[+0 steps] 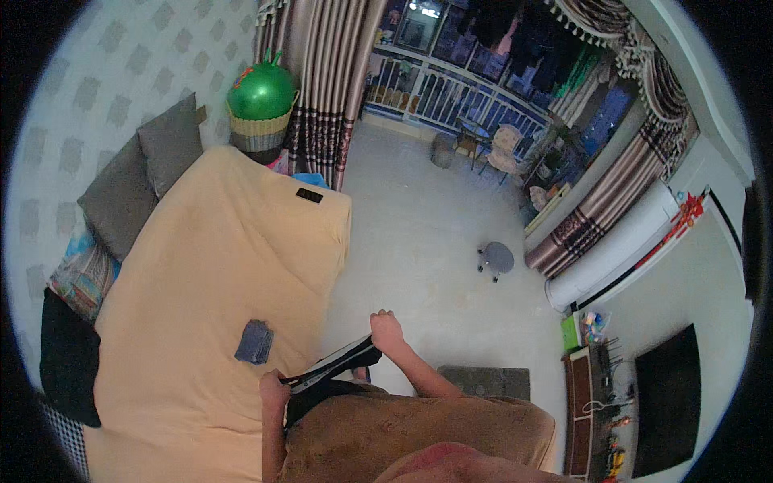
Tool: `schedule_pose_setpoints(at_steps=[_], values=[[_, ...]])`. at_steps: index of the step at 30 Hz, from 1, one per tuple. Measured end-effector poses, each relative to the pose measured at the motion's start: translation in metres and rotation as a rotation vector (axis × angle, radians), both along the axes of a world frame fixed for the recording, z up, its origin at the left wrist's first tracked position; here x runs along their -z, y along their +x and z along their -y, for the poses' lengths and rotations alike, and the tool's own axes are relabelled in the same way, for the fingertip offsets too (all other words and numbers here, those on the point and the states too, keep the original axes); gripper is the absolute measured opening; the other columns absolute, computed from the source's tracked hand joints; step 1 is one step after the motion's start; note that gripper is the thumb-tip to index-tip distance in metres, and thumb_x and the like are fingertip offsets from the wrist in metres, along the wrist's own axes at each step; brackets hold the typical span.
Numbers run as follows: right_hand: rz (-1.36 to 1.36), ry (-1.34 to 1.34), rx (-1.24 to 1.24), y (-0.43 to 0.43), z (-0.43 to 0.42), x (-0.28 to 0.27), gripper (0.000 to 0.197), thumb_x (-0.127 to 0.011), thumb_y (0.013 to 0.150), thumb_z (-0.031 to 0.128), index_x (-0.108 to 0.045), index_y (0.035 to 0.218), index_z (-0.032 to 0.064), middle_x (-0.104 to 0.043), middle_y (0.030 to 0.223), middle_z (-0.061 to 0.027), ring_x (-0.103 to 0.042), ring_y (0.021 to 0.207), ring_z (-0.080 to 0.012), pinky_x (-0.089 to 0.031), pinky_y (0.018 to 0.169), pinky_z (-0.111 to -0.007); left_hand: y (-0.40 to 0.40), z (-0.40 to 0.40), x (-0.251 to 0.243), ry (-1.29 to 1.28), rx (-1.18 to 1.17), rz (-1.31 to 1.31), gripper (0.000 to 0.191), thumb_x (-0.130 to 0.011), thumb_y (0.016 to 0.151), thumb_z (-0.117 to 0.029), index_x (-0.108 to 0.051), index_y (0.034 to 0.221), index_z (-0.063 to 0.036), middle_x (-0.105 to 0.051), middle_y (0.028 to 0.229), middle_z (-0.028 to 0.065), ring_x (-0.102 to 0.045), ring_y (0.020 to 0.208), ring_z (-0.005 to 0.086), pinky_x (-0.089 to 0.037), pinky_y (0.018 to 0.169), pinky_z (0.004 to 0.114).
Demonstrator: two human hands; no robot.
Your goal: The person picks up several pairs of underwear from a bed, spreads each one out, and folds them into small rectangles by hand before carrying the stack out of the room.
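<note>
A black cloth garment (350,361) with a pale band along its upper edge is stretched between my two hands. My left hand (275,387) grips one end of the band, over the edge of the cloth-covered sofa (199,290). At the other end my right hand (386,331) holds the garment, farther forward and above the floor. Small writing shows on the band near my left hand. The lower part of the garment hangs before my brown top and is partly hidden. On the sofa, just beyond my left hand, lies a small folded grey-blue cloth (254,342).
A black phone-like object (310,195) lies at the sofa's far end. Cushions (170,145) line the wall side. A green hopper ball (263,92) sits in a wicker basket (259,131). A low round stool (497,258) and a dark mat (486,381) are on the floor.
</note>
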State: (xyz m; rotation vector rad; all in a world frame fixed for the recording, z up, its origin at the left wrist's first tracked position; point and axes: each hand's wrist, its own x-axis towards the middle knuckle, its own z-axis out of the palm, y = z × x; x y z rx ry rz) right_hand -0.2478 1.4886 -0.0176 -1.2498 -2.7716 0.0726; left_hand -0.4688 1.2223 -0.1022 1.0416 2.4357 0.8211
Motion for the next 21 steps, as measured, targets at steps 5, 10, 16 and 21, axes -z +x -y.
schedule_pose_setpoints(at_steps=[5, 10, 16, 21], values=[[0.216, -0.041, -0.06, -0.016, 0.009, 0.008, 0.013, -0.065, 0.07, 0.006, -0.065, 0.082, 0.0019, -0.065, 0.093, -0.0201, -0.063, 0.091, -0.0363, -0.055, 0.078, -0.044, -0.01, 0.036, 0.019, -0.073, 0.034, 0.112, 0.015, -0.067, 0.065, -0.005, -0.065, 0.08, -0.0033, -0.067, 0.083, 0.0209, -0.065, 0.083, 0.039, -0.052, 0.074, 0.046], [0.064, -0.249, -0.199, -0.037, 0.011, 0.008, 0.02, -0.065, 0.074, 0.011, -0.063, 0.09, -0.0009, -0.065, 0.092, -0.0243, -0.064, 0.091, -0.0409, -0.052, 0.081, -0.046, -0.026, 0.052, 0.02, 0.053, -0.006, 0.267, 0.02, -0.071, 0.065, -0.008, -0.062, 0.082, -0.0023, -0.065, 0.078, 0.0197, -0.065, 0.078, 0.038, -0.051, 0.069, 0.044], [-0.046, -0.512, -0.3, -0.062, 0.023, -0.024, 0.042, -0.075, 0.074, 0.028, -0.06, 0.098, -0.0025, -0.065, 0.098, -0.0258, -0.062, 0.096, -0.0433, -0.05, 0.083, -0.047, -0.034, 0.057, -0.004, 0.428, 0.026, 0.913, 0.024, -0.072, 0.074, -0.005, -0.057, 0.094, -0.0071, -0.061, 0.083, -0.0006, -0.053, 0.069, 0.0103, -0.042, 0.06, 0.026], [-0.206, -0.813, -0.32, -0.058, 0.03, -0.067, 0.043, -0.067, 0.088, 0.035, -0.058, 0.107, -0.0025, -0.064, 0.101, -0.0241, -0.062, 0.096, -0.036, -0.049, 0.084, -0.041, -0.03, 0.053, -0.044, 0.379, -0.004, 1.054, 0.025, -0.071, 0.078, -0.005, -0.059, 0.1, -0.0072, -0.061, 0.085, -0.0001, -0.055, 0.072, 0.011, -0.043, 0.061, 0.025]])
